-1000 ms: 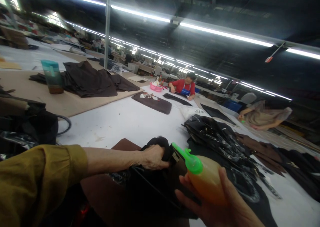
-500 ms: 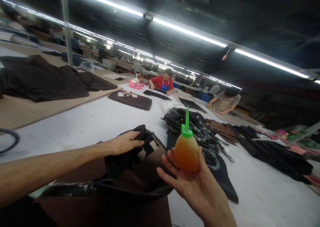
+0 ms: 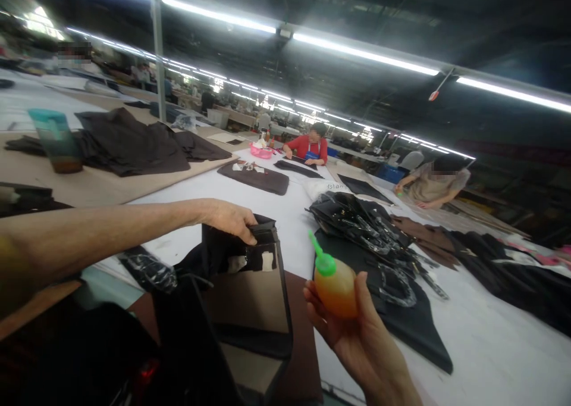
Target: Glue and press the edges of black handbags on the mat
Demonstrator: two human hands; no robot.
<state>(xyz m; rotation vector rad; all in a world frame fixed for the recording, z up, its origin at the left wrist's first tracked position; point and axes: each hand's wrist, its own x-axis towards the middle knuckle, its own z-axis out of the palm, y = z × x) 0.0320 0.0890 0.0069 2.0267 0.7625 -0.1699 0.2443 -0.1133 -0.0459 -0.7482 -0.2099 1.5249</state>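
Observation:
My left hand (image 3: 234,218) pinches the top edge of a dark bag (image 3: 250,299), thumb on the near side and fingers behind. The bag's brown inner face shows, with two pale patches near the gripped edge. One plastic-wrapped handle (image 3: 149,269) sticks out on its left. In my right hand (image 3: 357,334) is a glue bottle (image 3: 336,284) with amber liquid and a green nozzle cap, tilted so the nozzle points up and left. The bottle is right of the bag and apart from it. A brown sheet (image 3: 303,334) lies under the bag.
On the white table (image 3: 499,334), black bag pieces with plastic-wrapped handles (image 3: 379,233) are piled at the right. Farther off lie a brown panel (image 3: 254,177) and a pink basket (image 3: 261,150). A teal-lidded cup (image 3: 56,138) stands at left. Two co-workers (image 3: 307,147) work across the table.
My left hand has lifted and straightened the bag's edge, so its inner face shows more. The bottle has tipped from upright toward the left. The view has swung left.

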